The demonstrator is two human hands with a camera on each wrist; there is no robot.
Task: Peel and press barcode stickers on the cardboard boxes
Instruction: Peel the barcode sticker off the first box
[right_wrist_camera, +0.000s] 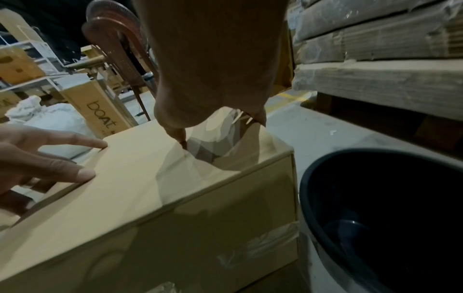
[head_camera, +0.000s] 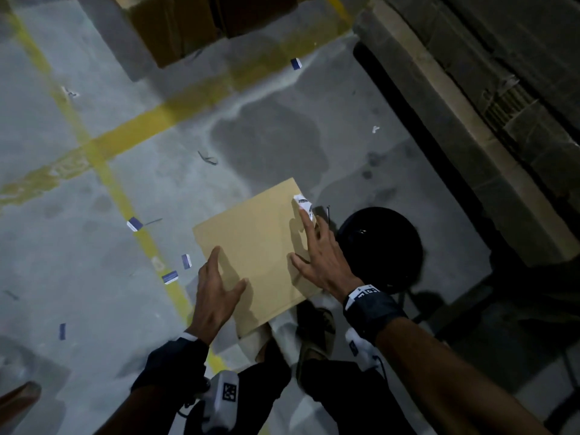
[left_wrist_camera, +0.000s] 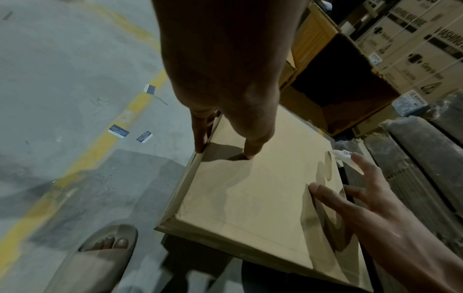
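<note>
I see my left hand [head_camera: 216, 290] spread on the box [head_camera: 254, 246], thumb flat on the top near its left edge and the fingers reaching over that edge; nothing is gripped, the fingers are straight. From the left wrist view the fingertips [left_wrist_camera: 200, 146] touch the left edge and the thumb tip presses the top just inside it.

My right hand [head_camera: 323, 262] lies open over the box's right edge, thumb on the top, forefinger stretched toward the far right corner. The sticker [head_camera: 303, 205] sits at that corner, white with dark print, crumpled and partly lifted, under the fingertip. Whether it is stuck down or only touched I cannot tell.

The box stands on the floor [head_camera: 94, 105], close before my feet. A dark round bin [head_camera: 386, 246] stands just beside the box's right side. Small blue-and-white scraps [head_camera: 135, 223] lie scattered on the floor left of the box, near a yellow line [head_camera: 125, 202].
</note>
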